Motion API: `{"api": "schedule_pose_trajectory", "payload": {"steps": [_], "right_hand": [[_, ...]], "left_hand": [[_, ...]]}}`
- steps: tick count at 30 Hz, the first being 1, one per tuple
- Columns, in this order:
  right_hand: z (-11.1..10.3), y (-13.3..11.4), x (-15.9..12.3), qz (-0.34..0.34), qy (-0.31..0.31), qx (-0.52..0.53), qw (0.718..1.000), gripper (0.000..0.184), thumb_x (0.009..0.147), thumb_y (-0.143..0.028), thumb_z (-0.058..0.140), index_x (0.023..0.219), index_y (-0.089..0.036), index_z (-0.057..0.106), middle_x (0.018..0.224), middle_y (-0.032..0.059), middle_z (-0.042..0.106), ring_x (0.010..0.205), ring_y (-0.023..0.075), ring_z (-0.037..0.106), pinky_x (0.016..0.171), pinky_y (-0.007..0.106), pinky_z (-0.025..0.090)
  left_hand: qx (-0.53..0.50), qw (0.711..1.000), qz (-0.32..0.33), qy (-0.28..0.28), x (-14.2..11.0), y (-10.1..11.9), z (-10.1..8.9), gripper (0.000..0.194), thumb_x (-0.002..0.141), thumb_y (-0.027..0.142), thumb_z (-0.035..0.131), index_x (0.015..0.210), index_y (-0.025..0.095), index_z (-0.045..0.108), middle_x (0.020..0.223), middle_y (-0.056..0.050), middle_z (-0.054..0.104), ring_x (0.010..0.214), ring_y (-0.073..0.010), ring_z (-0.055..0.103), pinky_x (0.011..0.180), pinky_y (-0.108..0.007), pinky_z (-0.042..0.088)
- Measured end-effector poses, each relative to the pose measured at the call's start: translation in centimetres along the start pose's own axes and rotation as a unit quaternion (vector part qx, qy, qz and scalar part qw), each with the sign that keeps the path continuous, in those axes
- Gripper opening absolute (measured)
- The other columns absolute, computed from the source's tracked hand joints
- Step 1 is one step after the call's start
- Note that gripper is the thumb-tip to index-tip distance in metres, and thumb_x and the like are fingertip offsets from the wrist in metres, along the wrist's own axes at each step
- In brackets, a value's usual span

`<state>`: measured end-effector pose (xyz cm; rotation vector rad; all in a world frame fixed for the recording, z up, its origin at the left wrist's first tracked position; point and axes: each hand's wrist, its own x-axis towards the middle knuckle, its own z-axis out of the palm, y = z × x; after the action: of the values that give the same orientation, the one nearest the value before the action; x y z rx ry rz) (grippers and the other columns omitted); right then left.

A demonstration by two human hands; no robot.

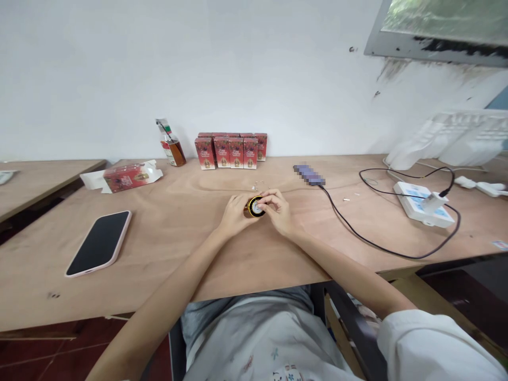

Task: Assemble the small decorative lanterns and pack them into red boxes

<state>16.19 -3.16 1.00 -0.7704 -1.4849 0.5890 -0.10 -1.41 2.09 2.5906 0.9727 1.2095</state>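
Note:
At the middle of the table, my left hand (235, 214) is wrapped round a small round black-and-gold object (251, 207), its end face turned up towards me. A pale, silvery disc (257, 208) shows at the centre of that face. Over the disc, my right hand (278, 210) has its thumb and forefinger pinched together. Whether anything is between those fingertips is too small to tell. Just beyond the hands lie a few tiny shiny bits (256, 186), too small to name.
Several red printed boxes (236, 153) stand against the wall, beside a bottle of amber liquid (173, 148). An opened red box (129, 177) and a phone (99, 243) lie at left. At right are a blurred-out purple device (309, 174), its black cable (357, 241) and a white power strip (423, 203).

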Motion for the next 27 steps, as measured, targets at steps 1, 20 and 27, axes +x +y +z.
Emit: {"api": "schedule_pose_trajectory", "payload": {"steps": [1,20,27], "right_hand": [[-0.1,-0.1,0.0,-0.002,-0.003,-0.002,1.000,0.017,0.079,-0.040,0.066,0.075,-0.024,0.068,0.093,0.0026,0.056,0.096,0.0169,0.056,0.087,0.033,0.047],[-0.6,0.3,0.5,0.063,-0.022,0.035,0.997,0.035,0.063,-0.039,0.079,0.086,-0.022,0.059,0.083,0.0000,0.064,0.080,0.0149,0.059,0.080,0.031,0.047],[-1.0,0.2,0.8,0.028,-0.053,0.025,0.998,0.037,0.066,-0.040,0.077,0.094,-0.022,0.064,0.098,0.0042,0.067,0.088,0.0167,0.062,0.085,0.034,0.049]], "left_hand": [[0.000,1.000,0.001,-0.002,0.0,-0.1,0.0,0.044,0.078,0.035,0.063,0.119,0.023,0.053,0.120,-0.005,0.064,0.111,-0.0218,0.059,0.093,-0.035,0.041],[0.076,0.994,0.076,-0.026,-0.1,-0.3,-0.4,0.038,0.085,0.041,0.054,0.117,0.021,0.055,0.119,-0.009,0.065,0.113,-0.0222,0.058,0.094,-0.036,0.037],[0.038,0.999,0.028,-0.011,0.2,-0.4,-0.7,0.042,0.081,0.042,0.060,0.117,0.022,0.054,0.119,-0.007,0.065,0.111,-0.0220,0.059,0.092,-0.035,0.039]]}}
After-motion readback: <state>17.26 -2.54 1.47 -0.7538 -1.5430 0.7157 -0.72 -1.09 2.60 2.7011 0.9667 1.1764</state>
